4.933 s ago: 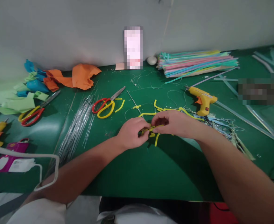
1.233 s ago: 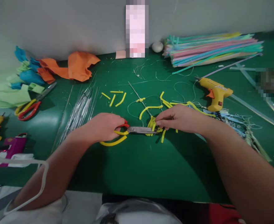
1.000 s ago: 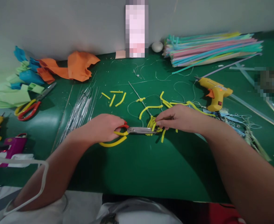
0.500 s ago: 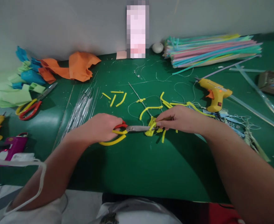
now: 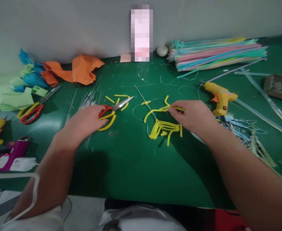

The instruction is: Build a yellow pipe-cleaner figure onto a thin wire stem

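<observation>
My left hand (image 5: 90,120) is closed on the handles of a pair of scissors (image 5: 121,104) with red and yellow grips, blades pointing away to the right over short yellow pieces (image 5: 109,99). With its fingertips together, my right hand (image 5: 190,114) pinches a yellow pipe cleaner (image 5: 164,109) among loose ones. Just below and left of it lies a yellow pipe cleaner shape (image 5: 165,126), its strands side by side with ends sticking out. A thin wire stem (image 5: 141,93) runs up from that shape and carries a small yellow knot (image 5: 146,103).
Thin metal wires (image 5: 89,99) lie beside my left hand. A yellow glue gun (image 5: 220,96) rests beyond my right hand, near a bundle of coloured pipe cleaners (image 5: 218,54). Another pair of scissors (image 5: 35,109) and orange cloth (image 5: 83,69) are at the left.
My left hand has drawn the scissors back left and away from the yellow shape, tilting the blades upward. My right hand has moved slightly right and up, uncovering the shape.
</observation>
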A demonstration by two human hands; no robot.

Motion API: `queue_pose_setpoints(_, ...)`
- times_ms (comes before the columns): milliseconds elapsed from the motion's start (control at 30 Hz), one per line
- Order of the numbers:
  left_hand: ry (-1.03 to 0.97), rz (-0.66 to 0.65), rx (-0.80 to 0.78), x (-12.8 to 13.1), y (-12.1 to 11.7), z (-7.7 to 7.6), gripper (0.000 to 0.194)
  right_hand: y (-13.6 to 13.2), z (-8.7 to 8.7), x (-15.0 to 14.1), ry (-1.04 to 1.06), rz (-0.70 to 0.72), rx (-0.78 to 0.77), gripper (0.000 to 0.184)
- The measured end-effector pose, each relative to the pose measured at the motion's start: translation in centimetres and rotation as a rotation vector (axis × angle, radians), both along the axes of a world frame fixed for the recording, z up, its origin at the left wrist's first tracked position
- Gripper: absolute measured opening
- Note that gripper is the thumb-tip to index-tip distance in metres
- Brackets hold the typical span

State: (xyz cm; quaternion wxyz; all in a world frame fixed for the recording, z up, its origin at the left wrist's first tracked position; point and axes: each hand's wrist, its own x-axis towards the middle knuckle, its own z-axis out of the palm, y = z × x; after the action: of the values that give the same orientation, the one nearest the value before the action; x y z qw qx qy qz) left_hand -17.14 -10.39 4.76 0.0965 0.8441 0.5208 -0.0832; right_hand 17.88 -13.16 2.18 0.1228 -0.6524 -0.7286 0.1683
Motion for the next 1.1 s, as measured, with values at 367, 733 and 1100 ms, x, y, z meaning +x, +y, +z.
queue_pose_setpoints(367,-0.362,-0.485,0.304,10.4,-6.2,-2.7,0.026,-0.4,-0.1,-0.5,-0.044,0.056,0.133,0.027)
queue_pose_setpoints(733,-0.422,-0.599,0.328,12.0,-7.1,-6.1,0.027,0.0,-0.2,-0.3,0.000,0.169,-0.095,0.023)
queue_pose_setpoints(1100,-0.441,-0.544,0.280,12.2,-6.9,-4.8,0.026,-0.2,0.3,0.8,0.012,0.249,-0.262,0.026)
